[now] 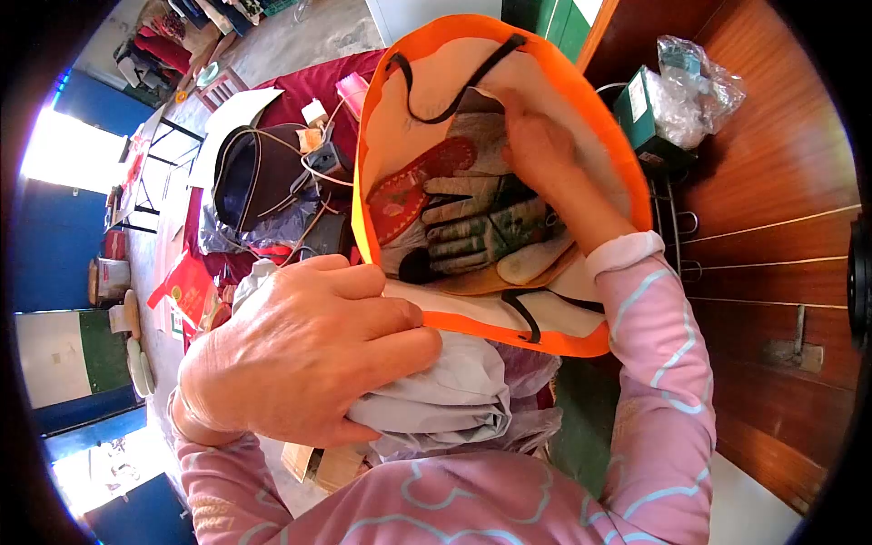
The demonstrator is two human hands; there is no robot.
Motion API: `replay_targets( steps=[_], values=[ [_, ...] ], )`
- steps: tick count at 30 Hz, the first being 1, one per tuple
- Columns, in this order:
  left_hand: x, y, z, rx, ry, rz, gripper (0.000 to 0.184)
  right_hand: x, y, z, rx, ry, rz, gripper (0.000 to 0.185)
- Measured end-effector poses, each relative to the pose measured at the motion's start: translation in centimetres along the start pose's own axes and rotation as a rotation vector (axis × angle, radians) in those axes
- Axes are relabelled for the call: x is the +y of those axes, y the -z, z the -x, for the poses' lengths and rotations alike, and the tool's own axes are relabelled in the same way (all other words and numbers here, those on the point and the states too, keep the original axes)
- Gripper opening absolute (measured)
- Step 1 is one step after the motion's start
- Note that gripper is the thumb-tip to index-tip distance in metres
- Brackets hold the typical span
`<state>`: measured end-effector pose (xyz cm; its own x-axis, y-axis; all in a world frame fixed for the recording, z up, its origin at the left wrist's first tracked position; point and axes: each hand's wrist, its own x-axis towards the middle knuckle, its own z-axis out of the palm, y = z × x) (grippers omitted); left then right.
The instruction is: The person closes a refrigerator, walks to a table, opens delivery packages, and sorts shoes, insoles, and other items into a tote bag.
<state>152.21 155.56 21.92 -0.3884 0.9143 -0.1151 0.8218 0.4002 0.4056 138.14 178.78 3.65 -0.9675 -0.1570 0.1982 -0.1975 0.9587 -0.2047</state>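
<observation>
Grip, left hand (pixel 304 350): fingers curled, thumb apart, over a crumpled grey plastic sheet (pixel 445 395) beside the near rim of an orange-edged bag (pixel 640 173); from my remote seat I cannot tell whether it pinches either. Grip, right hand (pixel 540 145): inside that bag by the far wall, fingers bent, closure unclear to me.

Bag contents: one patterned glove (pixel 486 222); one red sole-shaped piece (pixel 400 204), left of the glove; one pale rounded piece (pixel 536 261), nearer the near wall. Black cord handles, two, at opposite rims.

Surface, left of the bag: dark red cloth (pixel 295 104), bearing an open dark pouch (pixel 241 182), pale cables (pixel 291 145), a white plug-like block (pixel 314 113), a pink item (pixel 352 92) against the bag's side, and a red packet (pixel 189 289) toward the lower left.

Room, right: wooden panelling (pixel 772 182) with a metal fitting (pixel 799 341); before it, a dark green box (pixel 649 118) holding clear plastic wrap (pixel 695 95).

Room, left: blue panels (pixel 54 245), a bright window (pixel 77 145), a dark-legged table (pixel 145 173), a slatted stool (pixel 221 89), clothing (pixel 163 54) heaped at the top, bare grey floor (pixel 313 32).
</observation>
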Motion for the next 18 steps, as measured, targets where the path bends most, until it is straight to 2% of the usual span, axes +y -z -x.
replay_targets(
  steps=[1,4,7,9,11,12,14,16,18],
  values=[
    [0.0,0.0,0.0,0.003,0.005,-0.006,0.055,0.0,0.1,-0.2,-0.108,-0.079,-0.022,0.036],
    [0.0,0.0,-0.1,0.003,0.010,-0.005,0.055,0.5,0.2,-0.3,-0.198,0.023,0.073,0.019],
    [-0.4,0.1,-0.1,0.004,0.016,0.005,0.055,-0.5,3.4,1.4,-0.191,0.126,0.045,0.018],
    [-0.4,0.2,-0.3,-0.008,0.022,-0.004,0.054,-1.5,6.0,3.0,-0.376,0.283,0.108,0.017],
    [-0.5,0.2,-0.3,-0.006,0.018,0.014,0.053,-2.0,7.1,4.0,-0.715,0.346,0.073,0.017],
    [-0.6,0.1,-0.3,-0.004,0.015,0.023,0.052,-2.0,7.3,4.3,-0.963,0.327,0.005,0.017],
    [-0.6,0.0,-0.3,0.008,0.015,0.032,0.052,-1.8,7.5,4.4,-1.223,0.322,-0.100,0.020],
    [-0.7,-0.1,-0.3,0.022,0.010,0.044,0.051,-1.6,7.4,4.3,-1.251,0.367,-0.171,0.026],
    [-0.9,-0.2,-0.4,0.034,-0.001,0.062,0.051,-2.1,7.2,3.3,-1.218,0.393,-0.659,0.033]
  ],
)
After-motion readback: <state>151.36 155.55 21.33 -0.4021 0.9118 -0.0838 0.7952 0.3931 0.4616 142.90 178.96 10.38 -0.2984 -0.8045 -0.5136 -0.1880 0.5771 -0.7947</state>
